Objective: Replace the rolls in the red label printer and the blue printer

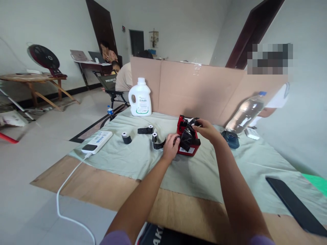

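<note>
A red box (pixel 190 150) with a white label stands on the cloth in front of me, and crumpled shiny black film (pixel 188 134) spills over its open top. My right hand (pixel 205 130) pinches the film at the box's upper right side. At the left wall, my left hand (pixel 171 147) is closed with its fingertips on a dark edge of the film; part of that grip is hidden. Just left of it lies a partly unwound black roll (pixel 155 137) with a white core. Further left are another black roll (pixel 126 138) and a roll with a loose strip (pixel 145 130).
A white detergent bottle (pixel 140 98) stands before the cardboard screen (pixel 189 81). A white power strip (pixel 97 142) lies left. To the right are a tilted clear bottle (pixel 245 113), a dark blue container (pixel 230 139) and a black phone (pixel 293 200). People sit or stand beyond the table.
</note>
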### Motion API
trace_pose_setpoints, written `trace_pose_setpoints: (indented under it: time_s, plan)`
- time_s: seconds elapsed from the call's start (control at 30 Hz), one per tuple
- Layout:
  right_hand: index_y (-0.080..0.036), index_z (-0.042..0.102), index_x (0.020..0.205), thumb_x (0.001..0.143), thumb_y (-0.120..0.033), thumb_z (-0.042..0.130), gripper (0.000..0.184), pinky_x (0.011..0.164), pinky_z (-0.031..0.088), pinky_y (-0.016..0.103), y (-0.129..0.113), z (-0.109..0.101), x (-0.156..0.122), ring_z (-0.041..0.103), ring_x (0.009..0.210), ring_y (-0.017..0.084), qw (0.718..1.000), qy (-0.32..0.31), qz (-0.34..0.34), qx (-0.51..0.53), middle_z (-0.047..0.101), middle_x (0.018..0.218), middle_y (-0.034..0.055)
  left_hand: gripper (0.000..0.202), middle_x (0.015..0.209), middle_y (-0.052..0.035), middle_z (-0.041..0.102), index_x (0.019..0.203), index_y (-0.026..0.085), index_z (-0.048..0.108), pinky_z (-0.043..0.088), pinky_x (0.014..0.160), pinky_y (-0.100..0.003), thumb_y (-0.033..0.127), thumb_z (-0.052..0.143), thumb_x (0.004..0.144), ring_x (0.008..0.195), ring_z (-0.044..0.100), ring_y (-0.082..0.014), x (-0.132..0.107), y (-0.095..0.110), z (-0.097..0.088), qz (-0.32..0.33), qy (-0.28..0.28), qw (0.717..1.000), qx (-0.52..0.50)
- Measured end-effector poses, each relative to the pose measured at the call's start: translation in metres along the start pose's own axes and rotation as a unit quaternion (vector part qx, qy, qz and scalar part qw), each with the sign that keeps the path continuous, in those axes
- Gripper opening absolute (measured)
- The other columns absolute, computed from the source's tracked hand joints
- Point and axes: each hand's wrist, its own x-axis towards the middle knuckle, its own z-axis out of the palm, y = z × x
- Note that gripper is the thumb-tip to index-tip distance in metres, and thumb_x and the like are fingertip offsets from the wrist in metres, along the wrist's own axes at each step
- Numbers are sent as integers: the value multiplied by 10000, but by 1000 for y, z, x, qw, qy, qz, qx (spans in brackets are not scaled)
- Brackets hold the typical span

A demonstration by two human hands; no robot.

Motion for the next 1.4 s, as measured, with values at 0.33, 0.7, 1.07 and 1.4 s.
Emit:
trace_pose_setpoints:
  time_s: [0.33,0.7,1.07,1.4]
  plan:
    - [-141,661,836,749,-284,645,168,489,405,214,-22,6,-18,555,587,127,971,4,83,225,612,660,9,435,1027,-89,642,1004,178,650,506,904,-324,407,282,1042,983,615,-191,-2,-1,-1,3,57,993,-102]
    - [-139,673,851,823,-191,678,60,485,447,198,-23,-11,-27,621,588,131,957,-43,103,267,658,663,30,318,659,53,502,1061,186,608,411,631,-217,389,720,843,602,483,-92,6,22,-18,-7,123,967,-224]
    - [-143,655,873,783,-229,732,146,493,462,232,-23,-17,-32,671,617,177,923,-82,87,365,688,659,62,199,685,35,539,1001,188,606,430,645,-227,330,634,864,631,527,-111,9,20,-36,20,135,984,-112]
    - [-146,703,881,798,-69,622,139,518,461,212,-40,-11,-37,580,537,98,960,-120,34,251,731,771,45,212,747,-9,627,1040,193,600,471,695,-270,375,553,940,707,611,-145,9,17,-44,58,120,989,-62]
